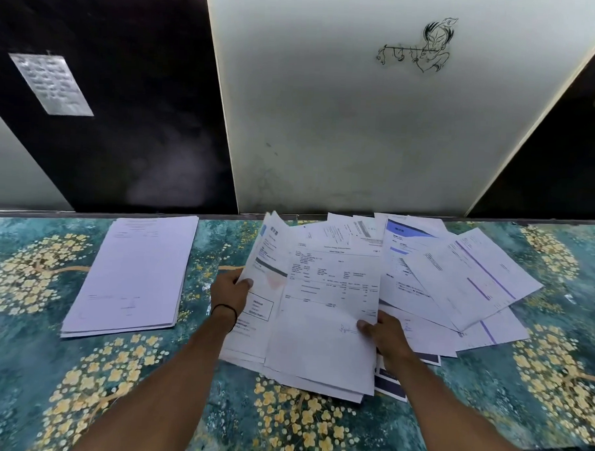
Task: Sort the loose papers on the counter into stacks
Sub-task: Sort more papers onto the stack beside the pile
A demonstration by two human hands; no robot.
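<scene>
Two hands meet on one bundle (318, 345) of printed papers at the near middle of the flowered surface (27, 367). Our left hand (230, 292), a black band (225, 311) at the wrist, pinches the bundle's left edge. Of its fingers (247, 283) only the thumb shows, lying on top. Our right hand (385, 336) pinches the bundle's right edge, thumb pressed on the top sheet (332, 295) and the rest hidden beneath. Whether the bundle is lifted or resting we cannot tell.

We judge these papers light, thin and floppy, and slick against one another. Held by one corner they would likely sag and fan out, and a hard pinch would crease them. Taking them at opposite long edges, thumb over and fingers under, looks the safer grip, with a tap on the surface to square them.

Just beyond the right hand, the loose papers (464, 277) lie fanned and overlapping, some with blue or purple bars, reaching the back edge. Well to the left, apart from them, a neat stack (134, 272) lies squared. Behind stand a pale panel (327, 124) bearing a line drawing (420, 46) and a dark panel (141, 99) with a notice (51, 85) stuck on it.
</scene>
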